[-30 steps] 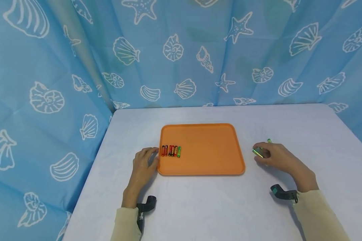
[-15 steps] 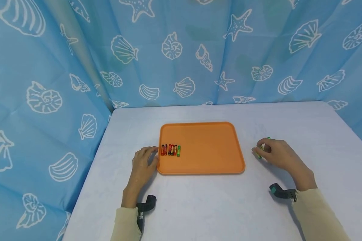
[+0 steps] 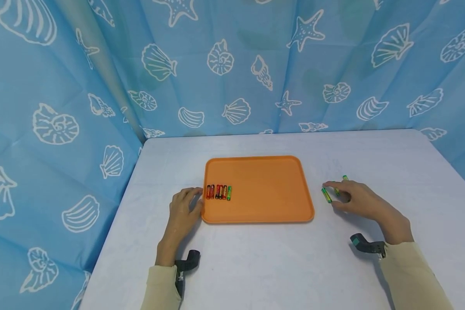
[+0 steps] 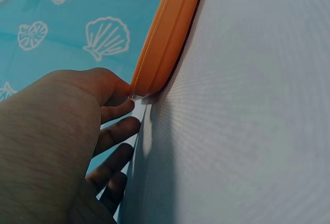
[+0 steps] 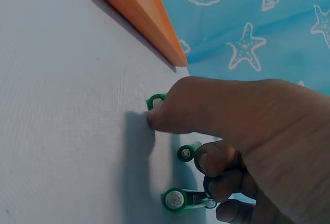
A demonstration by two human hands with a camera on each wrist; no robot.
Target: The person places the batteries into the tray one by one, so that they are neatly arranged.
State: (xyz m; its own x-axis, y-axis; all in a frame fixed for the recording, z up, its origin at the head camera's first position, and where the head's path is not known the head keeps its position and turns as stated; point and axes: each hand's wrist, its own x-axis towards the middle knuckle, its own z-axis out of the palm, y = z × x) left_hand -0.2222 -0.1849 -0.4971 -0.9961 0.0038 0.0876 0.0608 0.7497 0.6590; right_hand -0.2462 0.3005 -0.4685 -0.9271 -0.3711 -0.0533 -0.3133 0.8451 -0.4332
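My left hand (image 3: 184, 215) rests at the left edge of an orange tray (image 3: 263, 189). In the left wrist view, its thumb touches the tray rim and the other fingers are loosely bent beside it. Near the tray's left side lie several red-and-black batteries (image 3: 217, 191) in a row, with a green battery (image 3: 229, 193) at the row's right end. Right of the tray, my right hand (image 3: 358, 198) pinches another green battery (image 3: 327, 195) between thumb and index finger, near its ends. More green batteries (image 5: 175, 199) lie by the curled fingers, partly hidden in the head view.
A white cloth (image 3: 255, 262) covers the table. Behind and to the left hangs a blue curtain (image 3: 232, 86) with white shell prints. Each wrist wears a black camera mount (image 3: 366, 246) near the sleeve.
My right hand has shifted slightly, and the green battery between its thumb and index finger now shows more fully. The left hand, tray and row of batteries stay in place.
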